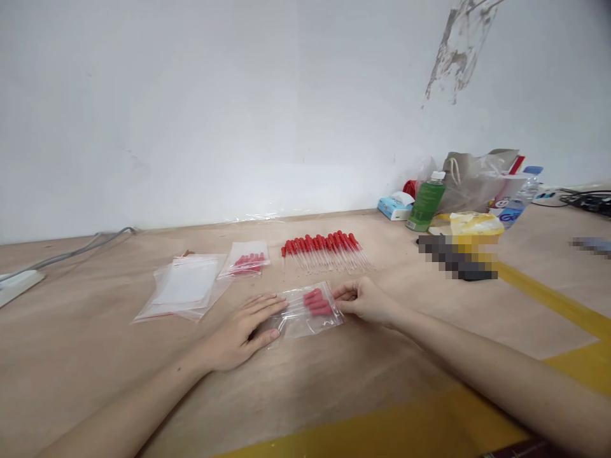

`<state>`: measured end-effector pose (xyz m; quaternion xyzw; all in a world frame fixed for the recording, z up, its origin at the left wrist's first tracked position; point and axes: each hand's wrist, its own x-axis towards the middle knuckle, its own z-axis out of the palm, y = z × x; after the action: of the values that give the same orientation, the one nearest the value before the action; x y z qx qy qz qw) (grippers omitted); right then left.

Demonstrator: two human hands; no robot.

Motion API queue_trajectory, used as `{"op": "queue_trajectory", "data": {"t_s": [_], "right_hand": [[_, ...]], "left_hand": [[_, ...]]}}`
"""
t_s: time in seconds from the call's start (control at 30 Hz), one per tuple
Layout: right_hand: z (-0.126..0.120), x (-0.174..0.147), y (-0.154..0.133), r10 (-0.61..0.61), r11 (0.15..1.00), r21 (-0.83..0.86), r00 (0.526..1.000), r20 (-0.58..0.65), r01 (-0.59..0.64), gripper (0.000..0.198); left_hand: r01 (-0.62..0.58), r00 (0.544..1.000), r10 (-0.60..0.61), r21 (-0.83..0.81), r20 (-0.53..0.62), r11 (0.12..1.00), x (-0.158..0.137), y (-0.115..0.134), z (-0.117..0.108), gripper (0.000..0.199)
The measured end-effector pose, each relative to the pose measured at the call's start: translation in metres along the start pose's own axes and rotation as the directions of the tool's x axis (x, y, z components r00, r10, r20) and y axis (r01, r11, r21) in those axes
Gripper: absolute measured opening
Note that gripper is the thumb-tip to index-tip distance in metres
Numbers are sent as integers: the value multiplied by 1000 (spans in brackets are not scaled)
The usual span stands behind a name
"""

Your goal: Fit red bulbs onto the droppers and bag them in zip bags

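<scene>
A clear zip bag (298,326) lies flat in front of me, with several red-bulbed droppers (317,301) inside, their bulbs toward the right end. My left hand (243,327) rests on the bag's left end, fingers stretched out and thumb apart. At the right end, my right hand (363,301) pinches the bag's edge between thumb and fingers. Just beyond the bag, a row of loose droppers with red bulbs (324,243) lies side by side, tips toward me. Left of that row is another bag of droppers (251,257).
A stack of flat clear bags (184,286) lies to the left. A grey cable (86,245) and white power strip (19,286) sit farther left. Back right stand a tissue pack (395,207), a green bottle (426,202) and a water bottle (520,197). Yellow tape (548,296) crosses the table covering.
</scene>
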<state>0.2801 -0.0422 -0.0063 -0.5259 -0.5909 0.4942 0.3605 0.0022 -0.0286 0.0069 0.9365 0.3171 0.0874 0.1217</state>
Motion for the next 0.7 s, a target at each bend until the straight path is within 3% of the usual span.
{"op": "queue_trajectory", "data": {"t_s": [0.2, 0.33, 0.5, 0.6, 0.7], "right_hand": [[11, 1, 6, -129, 984, 127, 991, 23, 125, 26], [12, 5, 17, -228, 972, -77, 972, -53, 224, 21], [15, 6, 24, -249, 945, -254, 956, -153, 205, 20], [11, 4, 21, -281, 918, -301, 959, -37, 258, 21], [-10, 12, 7, -252, 923, -284, 965, 68, 261, 20]], "left_hand": [[-14, 1000, 13, 15, 25, 1000, 1, -3, 1, 47], [-35, 999, 35, 17, 22, 999, 1, -3, 1, 47], [-21, 1000, 21, 17, -5, 1000, -1, -3, 1, 48], [-17, 1000, 17, 25, 22, 1000, -1, -3, 0, 47], [-50, 997, 49, 17, 55, 999, 0, -3, -2, 45]]}}
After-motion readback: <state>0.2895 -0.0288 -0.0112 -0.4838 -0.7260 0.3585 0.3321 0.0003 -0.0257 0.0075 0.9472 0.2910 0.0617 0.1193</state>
